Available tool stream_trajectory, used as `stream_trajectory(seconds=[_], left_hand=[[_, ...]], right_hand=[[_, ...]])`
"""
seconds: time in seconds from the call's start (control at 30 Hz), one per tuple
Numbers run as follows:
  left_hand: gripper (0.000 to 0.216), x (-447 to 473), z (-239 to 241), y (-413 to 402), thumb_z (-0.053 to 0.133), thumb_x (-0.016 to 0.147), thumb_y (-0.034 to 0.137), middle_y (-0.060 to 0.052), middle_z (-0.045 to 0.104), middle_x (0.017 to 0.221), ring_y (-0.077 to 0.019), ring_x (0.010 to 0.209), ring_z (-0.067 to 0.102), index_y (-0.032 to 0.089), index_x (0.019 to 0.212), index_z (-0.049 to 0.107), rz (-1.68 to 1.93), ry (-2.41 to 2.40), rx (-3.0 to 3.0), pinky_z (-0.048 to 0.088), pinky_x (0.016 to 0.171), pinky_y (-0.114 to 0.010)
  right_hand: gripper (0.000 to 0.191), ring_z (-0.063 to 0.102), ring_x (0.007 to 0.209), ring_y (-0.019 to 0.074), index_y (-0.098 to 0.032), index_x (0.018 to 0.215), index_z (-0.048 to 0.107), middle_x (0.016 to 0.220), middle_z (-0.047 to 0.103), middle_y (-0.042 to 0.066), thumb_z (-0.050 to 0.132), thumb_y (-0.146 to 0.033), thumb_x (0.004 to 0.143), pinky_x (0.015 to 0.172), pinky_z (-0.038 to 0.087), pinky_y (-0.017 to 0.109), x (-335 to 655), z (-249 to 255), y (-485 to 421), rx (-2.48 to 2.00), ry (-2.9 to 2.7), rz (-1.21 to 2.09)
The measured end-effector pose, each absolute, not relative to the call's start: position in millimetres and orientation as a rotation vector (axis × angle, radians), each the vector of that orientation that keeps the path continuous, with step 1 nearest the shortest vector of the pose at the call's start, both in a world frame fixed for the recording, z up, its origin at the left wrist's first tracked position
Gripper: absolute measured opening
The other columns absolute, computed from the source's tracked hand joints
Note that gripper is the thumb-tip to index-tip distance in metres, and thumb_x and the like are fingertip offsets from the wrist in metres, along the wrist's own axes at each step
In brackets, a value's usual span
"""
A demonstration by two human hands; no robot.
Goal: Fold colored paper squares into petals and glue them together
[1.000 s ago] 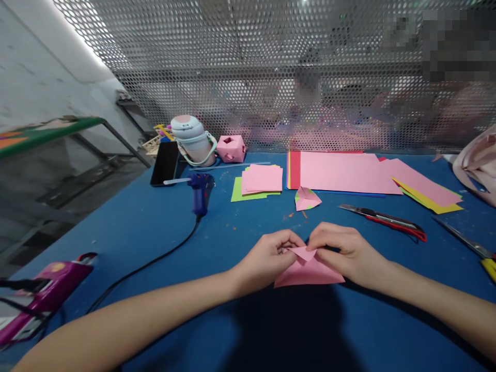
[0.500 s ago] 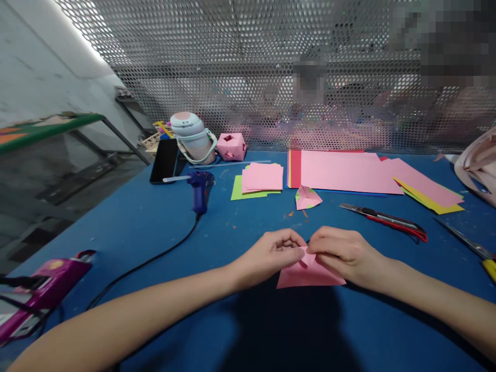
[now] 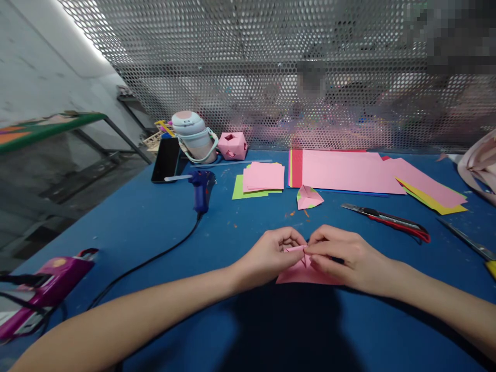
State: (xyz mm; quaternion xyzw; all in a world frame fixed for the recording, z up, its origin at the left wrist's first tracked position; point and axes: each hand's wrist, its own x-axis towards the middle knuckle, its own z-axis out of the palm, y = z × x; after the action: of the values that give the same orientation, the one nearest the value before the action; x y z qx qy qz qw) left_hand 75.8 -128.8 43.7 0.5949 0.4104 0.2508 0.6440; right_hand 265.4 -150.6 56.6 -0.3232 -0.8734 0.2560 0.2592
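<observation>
A folded pink paper piece [image 3: 300,272] lies on the blue table [image 3: 155,227] in front of me. My left hand [image 3: 267,256] pinches its upper left part with curled fingers. My right hand [image 3: 344,256] presses and pinches its top fold from the right, and covers much of its right side. The two hands meet at the paper's upper tip.
Behind the hands lie a small folded pink-and-green piece [image 3: 309,197], a stack of pink squares [image 3: 263,177], large coloured sheets [image 3: 349,172], a utility knife [image 3: 387,219] and scissors [image 3: 470,247]. A blue glue gun [image 3: 202,188], phone [image 3: 166,159], bottle [image 3: 194,137] and paper cube [image 3: 231,145] stand back left. A magenta tool [image 3: 46,289] sits at the left edge.
The small flap at the paper's top has been pressed down flatter. My right hand has slid further over the paper's right side; my left hand has barely moved.
</observation>
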Motion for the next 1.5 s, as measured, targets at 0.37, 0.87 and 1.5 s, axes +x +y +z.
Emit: stream_trajectory(seconds=[0.37, 0.87, 1.5], left_hand=[[0.008, 73.2, 44.0, -132.3, 0.054, 0.072, 0.016, 0.001, 0.06, 0.072, -0.0112, 0.068, 0.053, 0.014, 0.076, 0.062, 0.666, 0.977, 1.628, 0.039, 0.062, -0.019], [0.019, 76.1, 45.7, -129.8, 0.069, 0.066, 0.03, 0.002, 0.06, 0.064, -0.0098, 0.061, 0.052, 0.013, 0.068, 0.062, 0.605, 0.961, 1.286, 0.039, 0.059, -0.02], [0.022, 75.3, 37.6, -128.0, 0.072, 0.066, 0.034, -0.002, 0.066, 0.069, -0.0116, 0.066, 0.054, 0.012, 0.07, 0.071, 0.597, 0.9, 1.025, 0.04, 0.066, -0.023]], right_hand=[[0.004, 0.056, 0.068, 0.012, -0.018, 0.08, 0.059, 0.074, 0.062, 0.0, 0.056, -0.021, 0.081, 0.062, 0.043, 0.022, 257.2, 55.2, -152.1, -1.266, -2.062, 0.834], [0.003, 0.056, 0.069, 0.0121, -0.017, 0.075, 0.061, 0.075, 0.062, 0.0, 0.06, -0.015, 0.077, 0.064, 0.042, 0.023, 254.5, 50.8, -147.8, -1.186, -2.09, 0.798], [0.01, 0.045, 0.055, 0.0086, -0.015, 0.074, 0.065, 0.06, 0.054, -0.004, 0.058, -0.022, 0.076, 0.051, 0.034, 0.019, 255.6, 55.9, -150.7, -1.36, -1.846, 1.084]])
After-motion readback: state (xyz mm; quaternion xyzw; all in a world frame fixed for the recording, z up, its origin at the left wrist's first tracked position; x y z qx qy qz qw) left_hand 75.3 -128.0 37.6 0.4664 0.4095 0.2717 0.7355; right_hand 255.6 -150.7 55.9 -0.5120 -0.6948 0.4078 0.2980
